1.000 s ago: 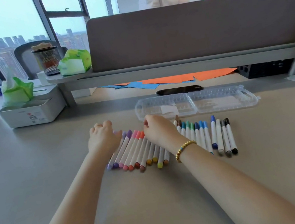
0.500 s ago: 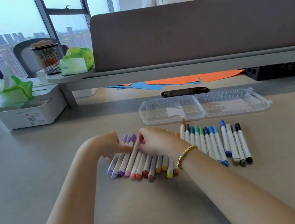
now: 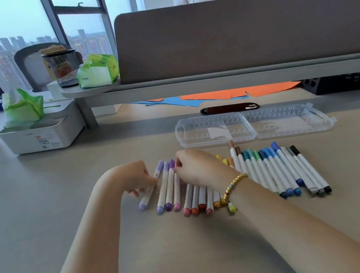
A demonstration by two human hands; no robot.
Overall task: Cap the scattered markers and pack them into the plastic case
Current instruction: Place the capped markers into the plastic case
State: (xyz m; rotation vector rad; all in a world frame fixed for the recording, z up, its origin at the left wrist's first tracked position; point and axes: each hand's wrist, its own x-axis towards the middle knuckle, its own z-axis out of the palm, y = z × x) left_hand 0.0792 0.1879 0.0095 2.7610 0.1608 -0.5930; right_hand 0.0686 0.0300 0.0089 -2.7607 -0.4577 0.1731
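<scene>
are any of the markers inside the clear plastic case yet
No, the clear plastic case lies open and holds no markers; the markers lie in a row on the desk in front of it.

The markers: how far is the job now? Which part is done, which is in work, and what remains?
Done: the markers lie in a capped row on the desk. In hand: the left hand holds the lilac marker at the row's left end, set apart from the rest; the right hand rests on the pink and red ones. Left: all the packing, as the open case holds no markers yet.
</scene>
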